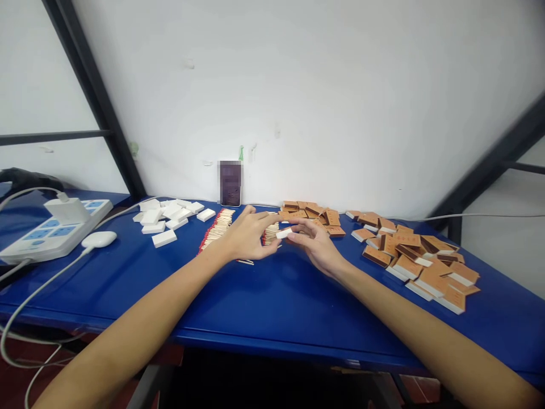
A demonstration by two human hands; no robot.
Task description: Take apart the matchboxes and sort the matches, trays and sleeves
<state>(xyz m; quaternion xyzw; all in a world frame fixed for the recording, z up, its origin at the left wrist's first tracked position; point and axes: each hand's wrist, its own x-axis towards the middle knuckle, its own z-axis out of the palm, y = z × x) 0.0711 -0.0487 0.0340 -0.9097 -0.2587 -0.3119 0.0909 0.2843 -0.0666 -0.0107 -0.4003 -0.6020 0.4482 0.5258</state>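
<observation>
My left hand (pixel 247 234) and my right hand (pixel 315 244) meet above the middle of a blue table (pixel 272 295). Between their fingertips is a small white matchbox tray (pixel 284 233), pinched by my right hand. My left hand curls around a bundle of matchsticks (pixel 270 233) beside the tray. A row of loose red-tipped matchsticks (pixel 216 228) lies just left of my left hand. A couple of stray matchsticks (pixel 246 262) rest under my left wrist.
Several white inner trays (pixel 167 218) lie at the back left. Orange matchbox sleeves (pixel 313 213) are piled behind my hands, and a heap of finished boxes (pixel 419 258) sits at the right. A white power strip (pixel 51 227) with cables is far left. A phone (pixel 230 183) leans on the wall.
</observation>
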